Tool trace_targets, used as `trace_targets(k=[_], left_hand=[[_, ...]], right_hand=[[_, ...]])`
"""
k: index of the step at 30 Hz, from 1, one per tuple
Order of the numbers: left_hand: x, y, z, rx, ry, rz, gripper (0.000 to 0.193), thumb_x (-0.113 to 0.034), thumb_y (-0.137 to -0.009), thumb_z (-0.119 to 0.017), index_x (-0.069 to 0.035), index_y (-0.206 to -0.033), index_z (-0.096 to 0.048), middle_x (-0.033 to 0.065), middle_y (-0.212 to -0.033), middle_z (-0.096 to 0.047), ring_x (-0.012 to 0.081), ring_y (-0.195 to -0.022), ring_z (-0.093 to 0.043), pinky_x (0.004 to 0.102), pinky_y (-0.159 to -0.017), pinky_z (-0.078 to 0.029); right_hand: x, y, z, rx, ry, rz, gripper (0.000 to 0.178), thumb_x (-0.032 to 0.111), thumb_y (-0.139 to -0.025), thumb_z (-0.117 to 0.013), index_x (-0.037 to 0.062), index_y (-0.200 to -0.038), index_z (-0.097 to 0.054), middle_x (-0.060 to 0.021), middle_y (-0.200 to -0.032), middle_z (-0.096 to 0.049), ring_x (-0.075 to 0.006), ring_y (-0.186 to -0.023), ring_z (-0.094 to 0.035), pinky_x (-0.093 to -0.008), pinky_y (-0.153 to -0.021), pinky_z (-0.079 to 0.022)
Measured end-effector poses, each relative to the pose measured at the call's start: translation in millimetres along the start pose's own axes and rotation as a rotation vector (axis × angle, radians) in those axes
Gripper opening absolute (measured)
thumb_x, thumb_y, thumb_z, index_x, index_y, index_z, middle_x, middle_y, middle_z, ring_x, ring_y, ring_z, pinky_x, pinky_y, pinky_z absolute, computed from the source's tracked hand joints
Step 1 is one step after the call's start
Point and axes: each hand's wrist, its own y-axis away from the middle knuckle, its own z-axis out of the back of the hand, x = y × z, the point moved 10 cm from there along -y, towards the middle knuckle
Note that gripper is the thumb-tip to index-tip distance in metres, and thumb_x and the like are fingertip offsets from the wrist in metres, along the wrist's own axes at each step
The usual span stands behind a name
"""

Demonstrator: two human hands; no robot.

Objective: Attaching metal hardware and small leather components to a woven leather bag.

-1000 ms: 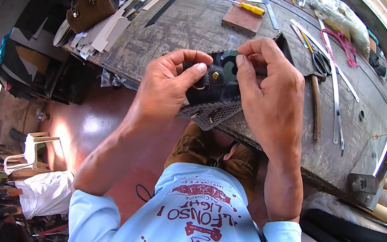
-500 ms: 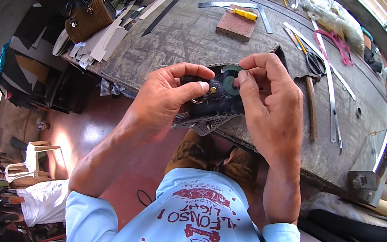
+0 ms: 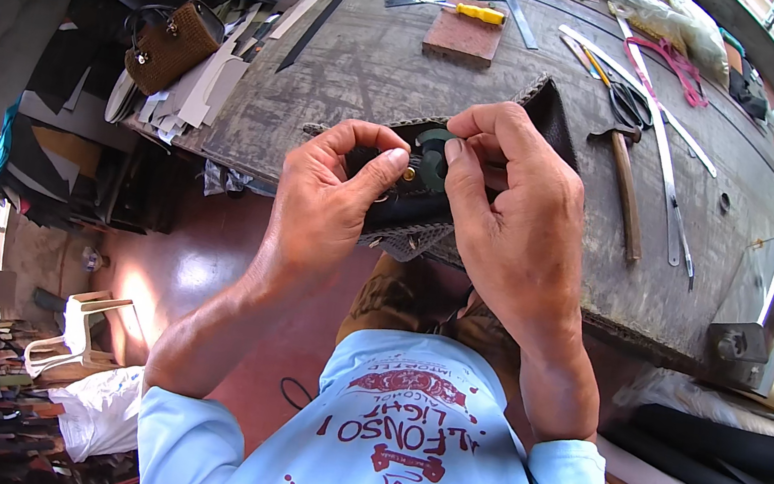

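At the table's near edge lies a dark bag (image 3: 552,126) with patterned grey edges, its opening partly hidden by my hands. A dark green rounded piece (image 3: 432,163) is pinched between the thumb and forefinger of my right hand (image 3: 517,187), above the bag. My left hand (image 3: 325,187) is beside it, thumb and forefinger pressed together; whatever is between them is too small to make out. A small brass-coloured stud (image 3: 409,174) shows on the bag between my hands.
On the table are a hammer (image 3: 625,194), scissors (image 3: 628,106), metal rulers (image 3: 661,144), and a reddish block (image 3: 462,36) under a yellow-handled tool (image 3: 481,15). A brown woven handbag (image 3: 175,46) stands at the left by pale strips (image 3: 215,83). Rolled material (image 3: 698,454) lies at lower right.
My right hand and the green piece have shifted left, and the piece has turned to a different angle. My left thumb and forefinger have closed together. The view has shifted slightly.
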Motion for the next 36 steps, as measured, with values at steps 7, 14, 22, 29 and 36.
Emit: trace_targets(k=[7,14,22,29,36], left_hand=[[-1,3,-1,-0.047,-0.029,-0.012,0.011,-0.011,-0.097,-0.065,-0.004,-0.103,-0.059,0.0004,-0.087,-0.064,0.0033,-0.073,-0.060,0.0185,-0.066,-0.049],[4,0,4,-0.045,-0.091,-0.047,0.010,-0.011,-0.097,-0.064,-0.004,-0.103,-0.060,0.0002,-0.088,-0.064,0.0029,-0.075,-0.058,0.0183,-0.068,-0.047],[1,4,-4,-0.028,0.026,-0.030,0.011,-0.012,-0.098,-0.064,-0.004,-0.104,-0.060,-0.0001,-0.090,-0.064,0.0028,-0.078,-0.057,0.0185,-0.071,-0.046],[1,4,-4,-0.030,0.016,-0.036,0.009,-0.012,-0.099,-0.062,-0.005,-0.104,-0.058,-0.0010,-0.092,-0.061,0.0023,-0.079,-0.055,0.0189,-0.072,-0.045],[3,7,-7,0.037,0.181,-0.019,0.007,-0.014,-0.102,-0.055,-0.007,-0.104,-0.055,-0.0011,-0.090,-0.059,0.0036,-0.079,-0.055,0.0203,-0.075,-0.046]], right_hand=[[-2,0,-1,0.008,0.104,0.003,0.008,0.000,-0.087,-0.064,-0.0040,-0.094,-0.062,-0.0131,-0.077,-0.067,-0.0180,-0.071,-0.069,-0.0294,-0.068,-0.053],[0,1,-6,0.040,0.176,-0.006,0.008,0.000,-0.085,-0.066,-0.0033,-0.093,-0.063,-0.0141,-0.079,-0.068,-0.0201,-0.072,-0.070,-0.0302,-0.068,-0.053],[0,1,-8,0.007,0.145,0.019,0.007,0.005,-0.084,-0.066,0.0019,-0.086,-0.060,-0.0149,-0.076,-0.062,-0.0337,-0.075,-0.063,-0.0446,-0.068,-0.050],[2,1,-8,0.038,0.210,0.010,0.010,0.002,-0.084,-0.067,-0.0022,-0.093,-0.065,-0.0147,-0.081,-0.068,-0.0225,-0.073,-0.071,-0.0316,-0.069,-0.054],[-6,-2,2,-0.008,0.092,-0.044,0.009,0.002,-0.087,-0.065,-0.0027,-0.095,-0.065,-0.0107,-0.078,-0.070,-0.0138,-0.072,-0.069,-0.0277,-0.067,-0.053]])
